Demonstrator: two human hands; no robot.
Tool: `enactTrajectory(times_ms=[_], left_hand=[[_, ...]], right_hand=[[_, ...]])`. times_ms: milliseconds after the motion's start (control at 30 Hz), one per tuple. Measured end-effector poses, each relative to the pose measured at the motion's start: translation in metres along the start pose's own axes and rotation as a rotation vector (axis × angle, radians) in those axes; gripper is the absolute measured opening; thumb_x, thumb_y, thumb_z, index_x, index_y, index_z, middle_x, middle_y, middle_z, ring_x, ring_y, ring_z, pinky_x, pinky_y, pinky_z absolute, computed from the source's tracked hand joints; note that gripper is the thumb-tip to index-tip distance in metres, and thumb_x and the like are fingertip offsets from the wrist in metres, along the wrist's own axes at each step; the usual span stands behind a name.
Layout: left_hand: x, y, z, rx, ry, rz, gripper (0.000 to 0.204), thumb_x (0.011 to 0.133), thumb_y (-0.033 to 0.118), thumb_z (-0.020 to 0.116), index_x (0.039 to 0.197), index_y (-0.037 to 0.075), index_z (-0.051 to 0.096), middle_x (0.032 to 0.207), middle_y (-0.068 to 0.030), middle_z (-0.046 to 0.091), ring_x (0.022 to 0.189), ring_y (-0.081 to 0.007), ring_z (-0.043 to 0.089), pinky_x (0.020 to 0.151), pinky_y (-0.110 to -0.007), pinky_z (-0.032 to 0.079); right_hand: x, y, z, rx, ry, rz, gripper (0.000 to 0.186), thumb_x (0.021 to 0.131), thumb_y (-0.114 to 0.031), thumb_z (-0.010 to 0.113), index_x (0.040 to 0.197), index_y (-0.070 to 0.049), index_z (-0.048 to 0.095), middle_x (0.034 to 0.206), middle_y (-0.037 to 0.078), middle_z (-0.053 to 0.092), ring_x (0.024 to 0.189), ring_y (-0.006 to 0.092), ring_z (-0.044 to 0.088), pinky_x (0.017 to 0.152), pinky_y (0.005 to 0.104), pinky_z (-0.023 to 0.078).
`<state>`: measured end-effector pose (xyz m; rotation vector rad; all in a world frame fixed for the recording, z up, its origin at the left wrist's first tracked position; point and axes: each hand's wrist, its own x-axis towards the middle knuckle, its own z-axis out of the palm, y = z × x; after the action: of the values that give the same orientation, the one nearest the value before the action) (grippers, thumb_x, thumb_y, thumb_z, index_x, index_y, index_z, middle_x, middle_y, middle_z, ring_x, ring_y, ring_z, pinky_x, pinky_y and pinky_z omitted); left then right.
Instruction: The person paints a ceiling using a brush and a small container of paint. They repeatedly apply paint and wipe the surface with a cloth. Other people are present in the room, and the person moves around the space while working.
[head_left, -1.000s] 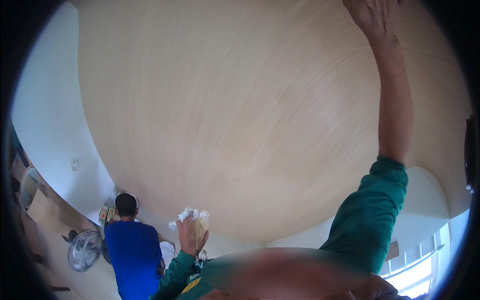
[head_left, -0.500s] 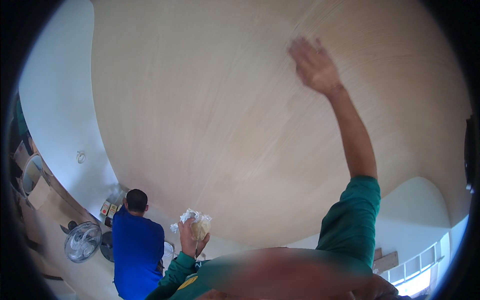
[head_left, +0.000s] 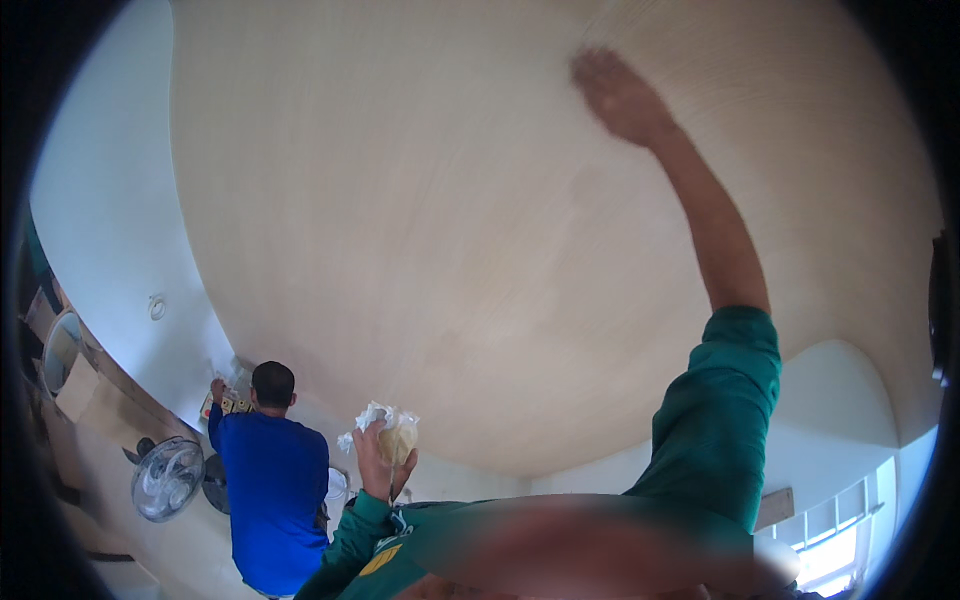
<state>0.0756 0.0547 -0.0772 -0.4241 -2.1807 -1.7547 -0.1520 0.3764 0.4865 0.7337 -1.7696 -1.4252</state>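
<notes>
A broad beige surface [head_left: 420, 230] fills most of the view, with faint streaks across it. My right hand [head_left: 618, 95] is raised against or close over this surface at upper right, motion-blurred, its fingers stretched out and nothing visible in them. Low in the middle, my left hand [head_left: 375, 465] grips a crumpled white wrapping with a pale yellowish lump [head_left: 398, 435] inside. Whether the right palm touches the surface I cannot tell.
A co-worker in blue [head_left: 270, 490] faces away at lower left, one hand [head_left: 218, 390] raised by small items at the wall. Beside them are a fan [head_left: 165, 478] and a round pale container [head_left: 62, 355]. A white wall [head_left: 100, 180] curves up the left; a bright window [head_left: 830, 550] is at lower right.
My right hand swept left and down from the top right, then moved slightly upward. My left hand keeps its hold. The co-worker's left hand has come up into view.
</notes>
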Motion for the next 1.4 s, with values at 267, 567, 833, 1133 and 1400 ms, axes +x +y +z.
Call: enactTrajectory(times_ms=[267, 567, 833, 1133, 1400], left_hand=[[0.008, 0.005, -0.020, -0.099, -0.165, -0.077, 0.083, 0.068, 0.017, 0.091, 0.139, 0.003, 0.052, 0.128, -0.0199, 0.051, 0.120, -0.0397, 0.054, 0.102, -0.046, 0.047], [0.015, 0.024, -0.036, -0.041, -0.284, -0.103, 0.077, 0.066, 0.018, 0.092, 0.132, 0.009, 0.054, 0.117, -0.0182, 0.052, 0.110, -0.0388, 0.054, 0.100, -0.046, 0.043], [0.007, 0.028, -0.039, -0.022, -0.397, -0.167, 0.081, 0.063, 0.014, 0.094, 0.133, 0.010, 0.053, 0.123, -0.0131, 0.054, 0.116, -0.0324, 0.055, 0.101, -0.043, 0.045], [-0.003, 0.005, -0.044, 0.043, -0.255, -0.048, 0.078, 0.067, 0.021, 0.093, 0.133, 0.007, 0.053, 0.148, -0.0246, 0.045, 0.132, -0.0397, 0.050, 0.111, -0.047, 0.043], [0.000, 0.024, -0.040, -0.156, -0.337, -0.249, 0.084, 0.068, 0.015, 0.090, 0.139, 0.000, 0.049, 0.119, -0.0115, 0.062, 0.110, -0.0229, 0.062, 0.099, -0.038, 0.051]], right_hand=[[-0.070, -0.307, -0.069, 1.466, -0.182, 0.803, 0.028, 0.102, -0.022, 0.066, 0.119, 0.000, 0.074, 0.115, 0.012, 0.076, 0.109, 0.0241, 0.071, 0.101, 0.0385, 0.052], [-0.106, -0.542, -0.129, 2.802, -0.578, 0.941, 0.043, 0.105, -0.036, 0.063, 0.128, 0.000, 0.069, 0.122, 0.010, 0.072, 0.117, 0.0171, 0.064, 0.105, 0.0313, 0.047], [-0.101, -0.552, -0.143, 3.019, -0.774, 0.472, 0.040, 0.101, -0.028, 0.070, 0.126, 0.003, 0.069, 0.107, 0.004, 0.072, 0.095, 0.0092, 0.063, 0.084, 0.0251, 0.052], [-0.085, -0.563, -0.135, 2.566, -0.635, 1.304, 0.032, 0.104, -0.024, 0.066, 0.124, 0.001, 0.068, 0.100, 0.002, 0.072, 0.084, 0.0078, 0.063, 0.073, 0.0259, 0.054], [-0.049, -0.332, -0.065, 1.600, 0.062, 1.108, 0.025, 0.099, -0.009, 0.064, 0.121, 0.001, 0.068, 0.115, 0.022, 0.070, 0.106, 0.0321, 0.070, 0.091, 0.0365, 0.055]])
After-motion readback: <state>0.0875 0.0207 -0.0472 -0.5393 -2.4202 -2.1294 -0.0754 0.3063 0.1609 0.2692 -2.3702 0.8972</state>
